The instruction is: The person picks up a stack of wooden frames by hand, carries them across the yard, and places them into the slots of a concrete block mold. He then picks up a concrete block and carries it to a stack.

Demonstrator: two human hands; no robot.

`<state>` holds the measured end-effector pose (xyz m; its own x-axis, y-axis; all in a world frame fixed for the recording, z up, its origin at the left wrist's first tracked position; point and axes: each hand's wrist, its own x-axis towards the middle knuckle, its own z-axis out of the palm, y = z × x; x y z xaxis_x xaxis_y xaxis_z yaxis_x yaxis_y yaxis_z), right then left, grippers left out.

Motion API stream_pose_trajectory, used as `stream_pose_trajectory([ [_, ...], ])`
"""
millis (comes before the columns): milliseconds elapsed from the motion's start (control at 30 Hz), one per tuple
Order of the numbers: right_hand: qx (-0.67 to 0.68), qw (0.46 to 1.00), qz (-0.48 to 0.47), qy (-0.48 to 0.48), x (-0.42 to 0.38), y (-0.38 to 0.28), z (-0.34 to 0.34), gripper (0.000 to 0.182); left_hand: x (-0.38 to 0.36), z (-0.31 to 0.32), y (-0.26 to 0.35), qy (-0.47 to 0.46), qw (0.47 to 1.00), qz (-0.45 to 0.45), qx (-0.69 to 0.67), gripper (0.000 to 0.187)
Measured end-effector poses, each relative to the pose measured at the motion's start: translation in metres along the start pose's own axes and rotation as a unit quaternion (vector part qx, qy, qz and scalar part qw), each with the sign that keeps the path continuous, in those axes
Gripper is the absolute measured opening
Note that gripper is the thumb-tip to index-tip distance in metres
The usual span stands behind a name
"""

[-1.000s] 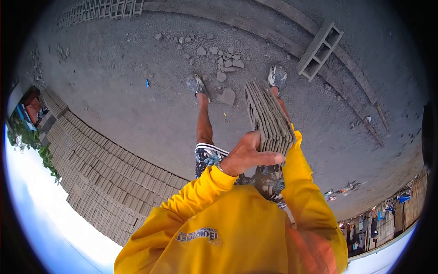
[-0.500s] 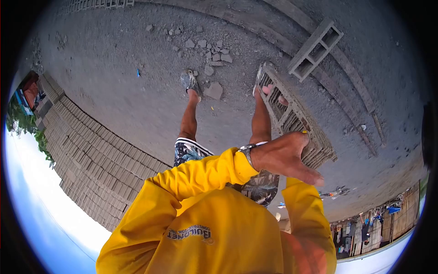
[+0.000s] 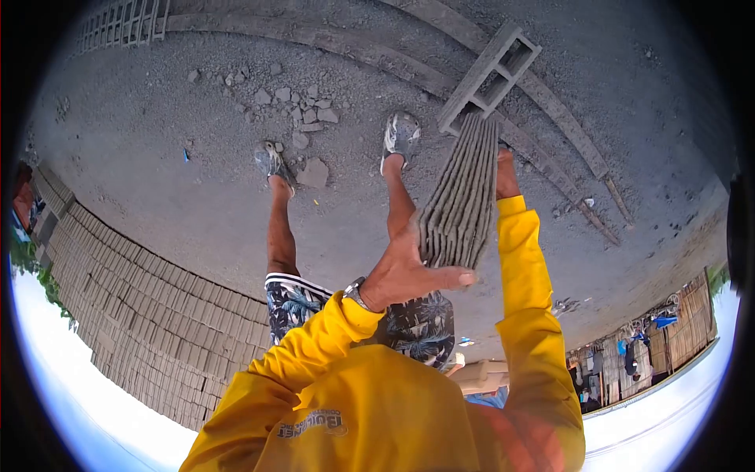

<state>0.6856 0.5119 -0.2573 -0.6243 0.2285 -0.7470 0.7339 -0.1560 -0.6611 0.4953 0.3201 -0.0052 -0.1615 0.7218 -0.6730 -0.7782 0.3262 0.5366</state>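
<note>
A grey concrete hollow block with a ribbed face is held between my two hands in front of my legs. My left hand, with a watch at the wrist, grips its near end; the thumb stretches along that end. On the far right side my right hand holds it, fingers mostly hidden behind the block. Another hollow block, its cells showing, lies across the curved strips on the ground. The far end of the held block overlaps it in this view.
Long curved strips run over the gravelly ground. Broken concrete pieces lie ahead of my feet. A large stack of blocks stands at left, and a row of blocks at the far left. A shed wall is at right.
The held block has swung up and turned, showing its ribbed face instead of its cells. My right hand has come into view, and my left hand has moved leftward. The view has shifted.
</note>
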Motion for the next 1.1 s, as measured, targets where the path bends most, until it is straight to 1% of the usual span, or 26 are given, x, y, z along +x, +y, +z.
stream_pose_trajectory([
  [33,-0.059,0.997,-0.019,0.042,0.009,-0.006,-0.014,0.024,0.007,-0.004,-0.018,0.035,0.999,-0.013,-0.019,0.086],
  [67,-0.092,0.992,-0.008,0.091,0.017,-0.011,-0.027,0.022,0.013,-0.006,-0.037,0.070,0.996,-0.028,-0.039,0.085],
  [133,-0.155,0.970,0.016,0.187,0.032,-0.053,-0.046,0.020,0.030,-0.017,-0.079,0.110,0.992,-0.041,-0.049,0.081],
  [167,-0.264,0.941,-0.029,0.208,0.044,-0.054,-0.059,0.020,0.045,-0.028,-0.102,0.113,0.992,-0.039,-0.040,0.079],
  [200,-0.369,0.898,-0.075,0.227,0.060,-0.052,-0.071,0.019,0.062,-0.037,-0.121,0.117,0.992,-0.036,-0.029,0.076],
  [233,-0.469,0.842,-0.118,0.240,0.074,-0.051,-0.081,0.019,0.079,-0.039,-0.137,0.141,0.989,-0.014,-0.043,0.073],
  [333,-0.569,0.755,-0.202,0.257,0.113,-0.054,-0.094,0.018,0.132,-0.051,-0.174,0.146,0.984,-0.087,-0.052,0.071],
  [367,-0.584,0.748,-0.203,0.242,0.124,-0.057,-0.097,0.018,0.146,-0.053,-0.181,0.144,0.983,-0.100,-0.045,0.071],
  [433,-0.610,0.738,-0.201,0.207,0.134,-0.057,-0.101,0.018,0.171,-0.053,-0.234,0.146,0.975,-0.096,-0.134,0.075],
  [467,-0.622,0.727,-0.201,0.208,0.141,-0.054,-0.103,0.018,0.183,-0.055,-0.252,0.149,0.969,-0.091,-0.176,0.077],
  [567,-0.651,0.706,-0.193,0.200,0.155,-0.048,-0.104,0.019,0.199,-0.062,-0.259,0.125,0.971,-0.094,-0.180,0.073],
  [633,-0.669,0.698,-0.172,0.188,0.157,-0.046,-0.102,0.020,0.206,-0.067,-0.262,0.137,0.974,-0.099,-0.148,0.069],
  [667,-0.671,0.696,-0.177,0.187,0.158,-0.042,-0.102,0.020,0.208,-0.067,-0.262,0.142,0.975,-0.103,-0.133,0.067],
  [733,-0.673,0.690,-0.191,0.188,0.167,-0.038,-0.103,0.021,0.221,-0.072,-0.262,0.137,0.977,-0.073,-0.149,0.060],
  [767,-0.678,0.690,-0.175,0.183,0.170,-0.035,-0.101,0.021,0.224,-0.075,-0.263,0.138,0.976,-0.060,-0.156,0.056],
  [833,-0.685,0.692,-0.139,0.179,0.172,-0.034,-0.093,0.022,0.222,-0.079,-0.257,0.146,0.981,-0.125,0.008,0.062],
  [867,-0.690,0.693,-0.123,0.170,0.172,-0.035,-0.090,0.024,0.223,-0.083,-0.251,0.145,0.973,-0.153,0.092,0.065],
  [900,-0.695,0.692,-0.110,0.159,0.173,-0.035,-0.092,0.027,0.227,-0.092,-0.264,0.106,0.952,-0.213,0.191,0.076],
  [933,-0.701,0.690,-0.096,0.153,0.174,-0.038,-0.093,0.030,0.221,-0.094,-0.265,0.126,0.958,-0.183,0.182,0.074],
  [1000,-0.737,0.652,-0.098,0.151,0.164,-0.051,-0.091,0.040,0.202,-0.095,-0.267,0.167,0.966,-0.118,0.157,0.070],
  [1033,-0.755,0.631,-0.099,0.148,0.157,-0.056,-0.087,0.045,0.189,-0.103,-0.270,0.176,0.968,-0.121,0.127,0.067],
  [1100,-0.751,0.632,-0.076,0.175,0.140,-0.069,-0.079,0.052,0.153,-0.128,-0.274,0.195,0.971,-0.127,0.062,0.061],
])
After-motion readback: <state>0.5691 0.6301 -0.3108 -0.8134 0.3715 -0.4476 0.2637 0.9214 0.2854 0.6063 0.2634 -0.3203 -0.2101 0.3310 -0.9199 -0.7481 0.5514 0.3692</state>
